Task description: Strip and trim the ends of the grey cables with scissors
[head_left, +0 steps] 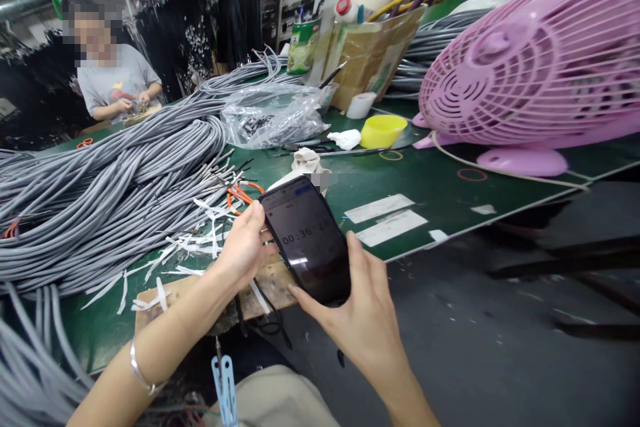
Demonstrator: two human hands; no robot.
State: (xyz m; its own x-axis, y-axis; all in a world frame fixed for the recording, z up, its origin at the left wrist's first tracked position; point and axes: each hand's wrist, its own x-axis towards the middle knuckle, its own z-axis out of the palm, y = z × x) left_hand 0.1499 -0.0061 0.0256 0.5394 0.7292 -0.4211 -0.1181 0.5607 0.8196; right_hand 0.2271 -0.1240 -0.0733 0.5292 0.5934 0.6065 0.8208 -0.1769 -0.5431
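Note:
A dark smartphone (313, 230) is held tilted over the front edge of the green table, a timer reading that begins 00:36 on its screen. My left hand (246, 240) grips its left edge, thumb toward the top corner. Around the lower right corner close the thumb and fingers of my right hand (357, 300). Beneath the phone and my left forearm lies a worn wooden board (267, 287), with white paper strips (213, 227) scattered beside it. Orange-handled scissors or pliers (245, 193) lie just behind my left hand, partly hidden.
Bundled grey cables (125, 180) cover the table's left side. A pink fan (530, 67) stands at the right, near a yellow ring-shaped container (383, 131). Behind are a clear plastic bag (275, 113) and a cardboard box of tools (370, 53). Another person (117, 77) sits across, hands on small parts.

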